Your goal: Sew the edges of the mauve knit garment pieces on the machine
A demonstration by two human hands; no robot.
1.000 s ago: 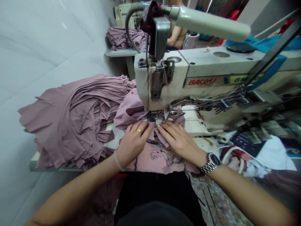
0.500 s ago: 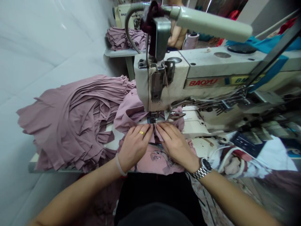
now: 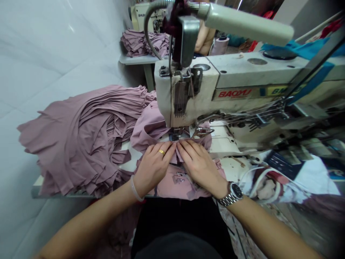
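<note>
A pinkish-mauve fabric piece (image 3: 172,183) with a printed figure lies on the bed of the sewing machine (image 3: 185,97) and hangs toward my lap. My left hand (image 3: 155,162), with a gold ring, pinches the fabric edge just in front of the presser foot (image 3: 176,135). Close beside it, my right hand (image 3: 199,163) grips the same edge, fingertips nearly touching the left ones. Behind my left fingers, more mauve cloth (image 3: 147,126) bunches left of the needle area. The needle tips are too small to make out.
A large stack of mauve cut pieces (image 3: 81,140) covers the table at left, beside a white wall. Behind the machine stand a second sewing machine (image 3: 142,16), more folded cloth (image 3: 134,43) and a person's arm (image 3: 205,39). White and red cloth (image 3: 269,183) lies at right.
My right fingertips have moved slightly left, closing the gap to my left fingertips and drawing the fabric edges together. The view has shifted a little.
</note>
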